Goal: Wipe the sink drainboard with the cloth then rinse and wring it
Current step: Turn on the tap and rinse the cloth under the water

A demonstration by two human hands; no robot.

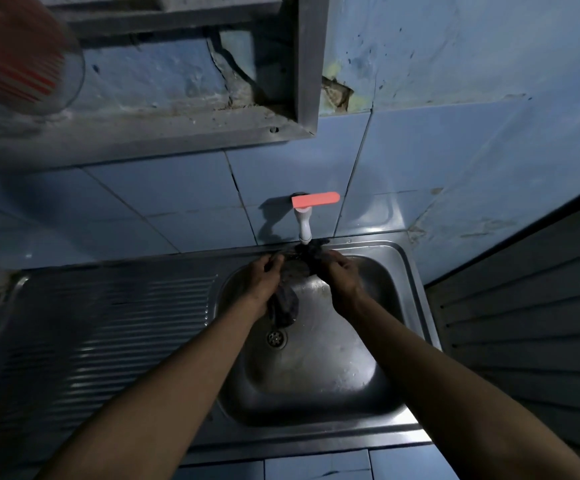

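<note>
A dark wet cloth (286, 299) hangs over the steel sink basin (378, 292), right under the white tap (305, 226) with its red lever (315, 199). My left hand (262, 277) grips the cloth's left side. My right hand (342, 275) grips its upper right part, just below the spout. The cloth's lower end dangles above the drain (276, 338). The ribbed drainboard (108, 327) lies to the left of the basin. Whether water is running I cannot tell.
A blue tiled wall (163, 202) rises behind the sink. A grey window frame (184, 133) juts out above the drainboard. A blurred red-striped object (21, 53) sits at the top left. A slatted panel (531, 327) stands on the right.
</note>
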